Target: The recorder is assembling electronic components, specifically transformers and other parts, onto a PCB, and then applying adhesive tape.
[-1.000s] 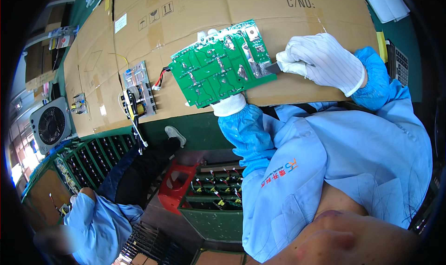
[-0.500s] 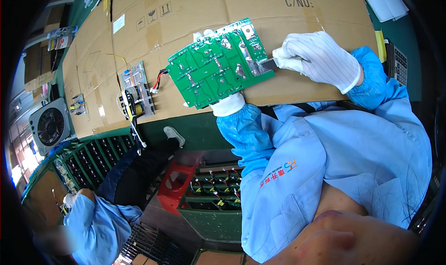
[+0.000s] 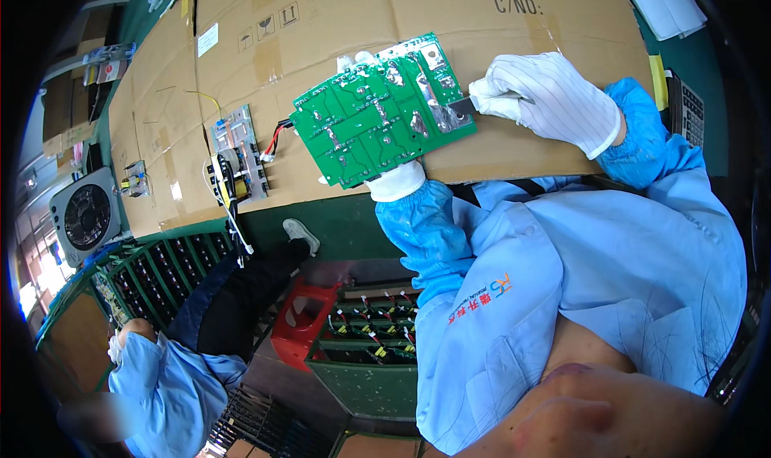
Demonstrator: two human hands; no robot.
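A green circuit board [image 3: 365, 124] is held tilted above the cardboard, its soldered side facing me. My left hand [image 3: 397, 181], in a white glove, grips it from behind; most of the hand is hidden, with fingertips showing over the far edge and the cuff below. Red and black wires [image 3: 277, 139] with a white plug come off the board's left side. In its striped white glove, my right hand [image 3: 554, 104] is closed on a small dark flat tool [image 3: 460, 107], whose end lies against the solder near the board's right edge. The tool's exact kind cannot be made out.
Another circuit board [image 3: 238, 153] with coils and wires lies on the cardboard [image 3: 321, 24] to the left, and a small board [image 3: 135, 180] beyond it. A fan [image 3: 87, 217] stands far left. Below are a red stool [image 3: 301, 321], a green crate [image 3: 365, 382] and a seated co-worker [image 3: 165, 386].
My right hand has shifted slightly left and up, with the dark tool farther up along the solder. The board has moved very slightly to the right.
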